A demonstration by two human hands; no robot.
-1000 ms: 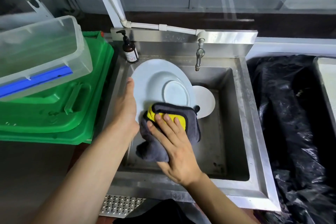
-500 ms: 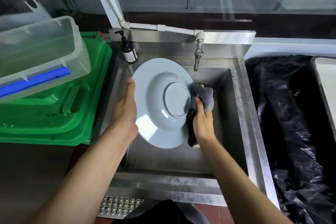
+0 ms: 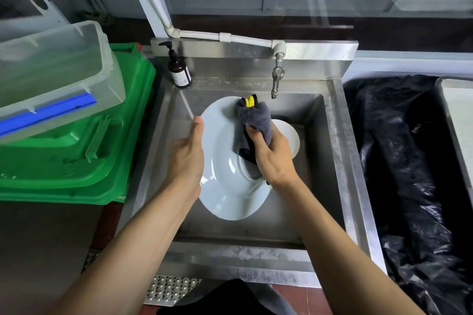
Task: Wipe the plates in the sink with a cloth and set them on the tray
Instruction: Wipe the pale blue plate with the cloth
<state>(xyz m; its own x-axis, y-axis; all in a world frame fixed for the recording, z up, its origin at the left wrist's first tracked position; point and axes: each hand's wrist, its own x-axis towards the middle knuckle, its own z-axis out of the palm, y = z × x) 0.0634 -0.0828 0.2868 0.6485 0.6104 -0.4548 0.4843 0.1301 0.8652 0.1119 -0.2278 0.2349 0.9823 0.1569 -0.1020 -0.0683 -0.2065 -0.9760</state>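
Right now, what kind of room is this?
Probably a dishwashing corner of a working kitchen: a steel sink with a tap, a soap pump bottle, and green crates beside it.

The sink [image 3: 330, 161] fills the middle of the frame, with a plate [image 3: 222, 186] held over it between the left hand [image 3: 186, 158] and the right hand [image 3: 273, 158], and a cloth [image 3: 254, 116] on the plate's upper edge. A second plate [image 3: 291, 135] lies in the sink just right of them. A soap bottle [image 3: 179, 69] stands at the sink's upper left corner, the tap [image 3: 276, 79] above centre, stacked bins [image 3: 76, 151] at frame left, a bag [image 3: 409, 161] at right.
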